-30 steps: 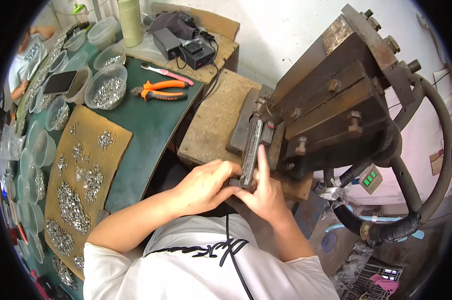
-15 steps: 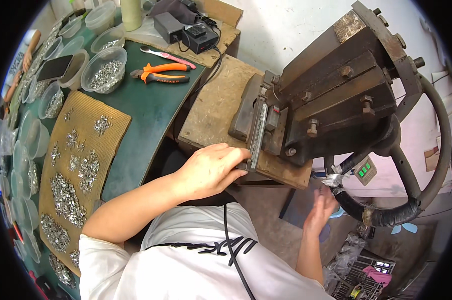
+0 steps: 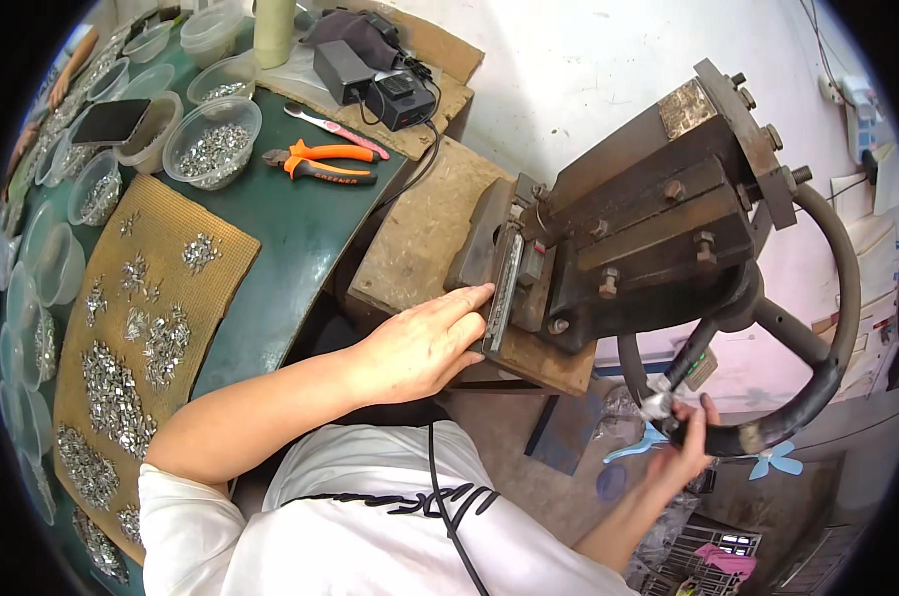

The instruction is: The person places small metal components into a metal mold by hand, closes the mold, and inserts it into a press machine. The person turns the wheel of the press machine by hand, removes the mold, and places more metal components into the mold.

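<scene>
My left hand [image 3: 425, 343] reaches to the front of an iron hand press [image 3: 658, 214]. Its fingers are spread, the tips against the near end of a narrow metal bar [image 3: 504, 288] in the press's bed; any small piece under them is hidden. On the bar's right side sits a small block with a red mark [image 3: 534, 260]. Lower right, my right hand [image 3: 686, 452] is closed around the rim of the press's big handwheel [image 3: 837, 348], beside a silver-taped patch [image 3: 658, 405].
The press stands on a wooden bench [image 3: 400, 248]. Left, a green table [image 3: 261, 328] carries a tan mat [image 3: 201, 283] with piles of small metal pieces, several plastic tubs [image 3: 209, 149], orange-handled pliers [image 3: 320, 162] and a black phone [image 3: 112, 122]. A blue fan [image 3: 775, 460] is below the wheel.
My right hand has gone from hanging beside the wheel to gripping its rim. My left hand's fingers have straightened and spread at the bar's end. The whole view has shifted slightly.
</scene>
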Demonstrator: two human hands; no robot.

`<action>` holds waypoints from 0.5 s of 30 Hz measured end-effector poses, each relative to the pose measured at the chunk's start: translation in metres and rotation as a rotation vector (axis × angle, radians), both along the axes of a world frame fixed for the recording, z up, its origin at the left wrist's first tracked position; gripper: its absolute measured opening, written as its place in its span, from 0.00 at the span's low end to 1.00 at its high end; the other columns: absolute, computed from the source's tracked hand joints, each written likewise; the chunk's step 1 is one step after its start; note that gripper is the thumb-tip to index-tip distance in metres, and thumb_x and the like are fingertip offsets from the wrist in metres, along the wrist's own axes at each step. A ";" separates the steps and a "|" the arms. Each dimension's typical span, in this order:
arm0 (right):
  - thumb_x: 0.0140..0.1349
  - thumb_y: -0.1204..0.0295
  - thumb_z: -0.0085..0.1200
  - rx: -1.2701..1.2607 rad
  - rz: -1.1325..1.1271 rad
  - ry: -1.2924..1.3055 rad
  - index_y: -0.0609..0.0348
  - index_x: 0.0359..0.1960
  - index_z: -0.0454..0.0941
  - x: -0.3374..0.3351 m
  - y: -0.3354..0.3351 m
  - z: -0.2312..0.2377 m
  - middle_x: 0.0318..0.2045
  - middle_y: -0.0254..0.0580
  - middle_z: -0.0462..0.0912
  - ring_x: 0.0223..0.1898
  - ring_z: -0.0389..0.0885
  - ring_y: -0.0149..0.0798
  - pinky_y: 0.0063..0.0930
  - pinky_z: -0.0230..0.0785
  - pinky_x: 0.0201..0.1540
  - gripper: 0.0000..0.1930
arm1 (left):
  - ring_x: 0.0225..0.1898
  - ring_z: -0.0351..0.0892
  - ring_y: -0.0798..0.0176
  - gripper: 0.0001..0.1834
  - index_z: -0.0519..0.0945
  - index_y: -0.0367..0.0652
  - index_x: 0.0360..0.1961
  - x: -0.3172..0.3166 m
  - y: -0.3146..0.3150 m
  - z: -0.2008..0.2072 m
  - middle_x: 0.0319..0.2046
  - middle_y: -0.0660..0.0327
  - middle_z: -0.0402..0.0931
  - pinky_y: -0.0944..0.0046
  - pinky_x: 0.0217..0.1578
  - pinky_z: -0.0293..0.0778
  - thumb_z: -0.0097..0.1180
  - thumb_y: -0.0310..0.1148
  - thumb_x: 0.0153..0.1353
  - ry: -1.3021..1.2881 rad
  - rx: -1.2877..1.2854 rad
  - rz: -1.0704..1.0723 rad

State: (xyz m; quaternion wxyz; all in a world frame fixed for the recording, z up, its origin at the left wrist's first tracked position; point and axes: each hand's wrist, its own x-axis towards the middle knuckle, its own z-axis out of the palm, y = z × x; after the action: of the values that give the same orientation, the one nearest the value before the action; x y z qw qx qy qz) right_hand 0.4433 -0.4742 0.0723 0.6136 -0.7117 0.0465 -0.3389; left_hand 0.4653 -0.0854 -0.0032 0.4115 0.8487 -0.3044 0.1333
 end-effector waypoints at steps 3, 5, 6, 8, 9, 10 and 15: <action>0.70 0.72 0.56 -0.114 0.111 0.036 0.74 0.60 0.72 -0.001 -0.014 0.052 0.28 0.42 0.78 0.34 0.79 0.39 0.41 0.76 0.47 0.21 | 0.68 0.67 0.34 0.16 0.69 0.35 0.42 0.012 0.004 -0.005 0.68 0.33 0.63 0.46 0.66 0.70 0.65 0.29 0.63 -0.019 -0.015 -0.014; 0.71 0.69 0.56 -0.057 0.133 0.017 0.71 0.59 0.72 0.008 -0.022 0.077 0.27 0.41 0.77 0.31 0.77 0.38 0.38 0.75 0.41 0.21 | 0.67 0.69 0.33 0.15 0.70 0.33 0.45 0.018 0.010 -0.005 0.66 0.32 0.66 0.46 0.66 0.71 0.63 0.29 0.65 -0.024 -0.010 -0.003; 0.71 0.68 0.57 -0.026 0.148 0.003 0.70 0.59 0.72 0.013 -0.024 0.088 0.27 0.40 0.77 0.31 0.77 0.37 0.35 0.75 0.39 0.21 | 0.67 0.69 0.33 0.15 0.70 0.33 0.45 0.022 0.011 -0.006 0.66 0.32 0.66 0.46 0.66 0.71 0.63 0.29 0.65 -0.025 -0.014 0.000; 0.72 0.65 0.57 -0.005 0.103 0.009 0.69 0.60 0.72 0.021 -0.030 0.109 0.27 0.38 0.76 0.31 0.76 0.35 0.30 0.73 0.33 0.22 | 0.68 0.68 0.34 0.15 0.69 0.33 0.44 0.033 0.009 -0.012 0.66 0.32 0.67 0.47 0.66 0.71 0.61 0.30 0.66 -0.027 -0.025 -0.017; 0.73 0.63 0.57 0.012 0.156 0.027 0.68 0.59 0.72 0.026 -0.039 0.119 0.27 0.36 0.75 0.31 0.75 0.33 0.26 0.71 0.30 0.22 | 0.68 0.68 0.34 0.15 0.69 0.33 0.44 0.038 0.010 -0.012 0.66 0.32 0.67 0.47 0.66 0.71 0.61 0.30 0.66 -0.026 -0.028 -0.016; 0.74 0.62 0.56 0.001 0.172 0.032 0.68 0.59 0.72 0.030 -0.040 0.126 0.27 0.34 0.72 0.29 0.73 0.30 0.23 0.70 0.28 0.22 | 0.69 0.68 0.34 0.14 0.69 0.34 0.44 0.044 0.009 -0.011 0.66 0.32 0.67 0.47 0.67 0.70 0.61 0.30 0.67 -0.007 -0.020 -0.035; 0.76 0.61 0.54 0.015 0.210 0.057 0.68 0.59 0.72 0.048 -0.044 0.162 0.25 0.31 0.68 0.26 0.69 0.26 0.17 0.67 0.23 0.22 | 0.65 0.71 0.32 0.16 0.67 0.35 0.42 0.072 0.008 -0.019 0.65 0.32 0.69 0.45 0.61 0.76 0.64 0.28 0.64 -0.072 -0.073 -0.043</action>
State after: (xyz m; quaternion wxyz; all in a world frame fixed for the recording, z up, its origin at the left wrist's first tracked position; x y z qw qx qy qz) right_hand 0.4909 -0.5179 0.2339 0.6495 -0.7173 -0.0083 -0.2521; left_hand 0.5372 -0.0775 -0.0223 0.4335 0.8211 -0.3322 0.1660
